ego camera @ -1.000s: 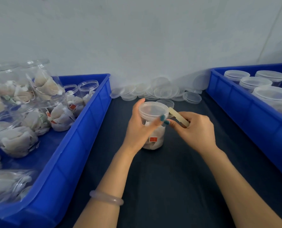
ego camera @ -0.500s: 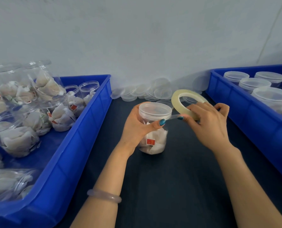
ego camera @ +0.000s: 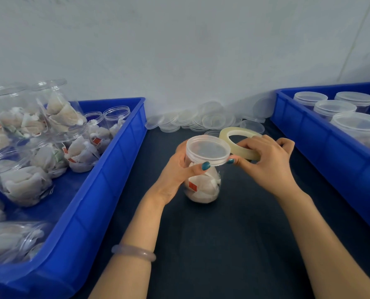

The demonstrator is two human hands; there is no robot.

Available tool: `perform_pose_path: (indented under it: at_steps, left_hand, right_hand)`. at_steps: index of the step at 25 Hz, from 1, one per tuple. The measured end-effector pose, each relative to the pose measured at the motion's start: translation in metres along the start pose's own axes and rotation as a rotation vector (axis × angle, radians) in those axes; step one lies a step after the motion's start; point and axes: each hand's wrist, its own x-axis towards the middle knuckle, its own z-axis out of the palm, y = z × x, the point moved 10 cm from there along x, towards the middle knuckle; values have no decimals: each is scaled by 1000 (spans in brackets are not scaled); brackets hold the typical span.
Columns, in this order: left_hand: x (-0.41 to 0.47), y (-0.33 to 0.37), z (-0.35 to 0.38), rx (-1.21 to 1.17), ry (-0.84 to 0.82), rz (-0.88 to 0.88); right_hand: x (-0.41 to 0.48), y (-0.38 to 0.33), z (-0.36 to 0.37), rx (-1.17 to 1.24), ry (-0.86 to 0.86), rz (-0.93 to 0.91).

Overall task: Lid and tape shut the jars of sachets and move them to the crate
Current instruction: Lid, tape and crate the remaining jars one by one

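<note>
Centre of frame: one clear round plastic jar of white sachets with red tags (ego camera: 205, 187) stands upright on the dark table surface (ego camera: 223, 244). A translucent round plastic lid (ego camera: 208, 149) sits on its mouth.

Left hand (ego camera: 177, 169): fingers wrapped round the jar just under the lid, with the thumb lying across the front. A pale bangle (ego camera: 134, 252) is on that wrist, lower centre of frame.

Right hand (ego camera: 266, 162): fingers curled round a yellowish translucent ring of adhesive tape (ego camera: 225, 133) and gripping it. The thumb tip is against the right edge of the lid. The roll is tilted and lies just right of and behind the lid. Whether a tape strip is already stuck to the jar cannot be determined.

Left of frame: a blue rectangular plastic crate (ego camera: 123, 147) holds a heap of clear jars filled with sachets (ego camera: 28, 180). Several lie on their sides and two at the back stand uncapped.

Right of frame: a second blue plastic crate (ego camera: 309, 137) holds upright lidded jars (ego camera: 335, 107). The centre jar is well apart from it.

Upper centre, against the wall: a scatter of loose clear lids (ego camera: 201, 120) lies on the table between the two crates.
</note>
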Motion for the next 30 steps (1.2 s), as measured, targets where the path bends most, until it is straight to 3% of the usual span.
perform_pose_path:
  at_steps: [3, 8, 14, 20, 30]
  left_hand:
    - [1, 4, 2, 100, 11, 24]
    - [-2, 8, -13, 162, 180, 68]
    - [-3, 7, -36, -8, 319, 64]
    - [-6, 13, -25, -113, 185, 68]
    - [-10, 5, 3, -386, -4, -22]
  right_hand:
    - [-1, -3, 4, -47, -19, -18]
    - [-3, -6, 7, -73, -34, -27]
    - [-1, -14, 3, -68, -66, -127]
    - [2, -6, -20, -169, 110, -29]
    - [2, -9, 2, -3, -38, 50]
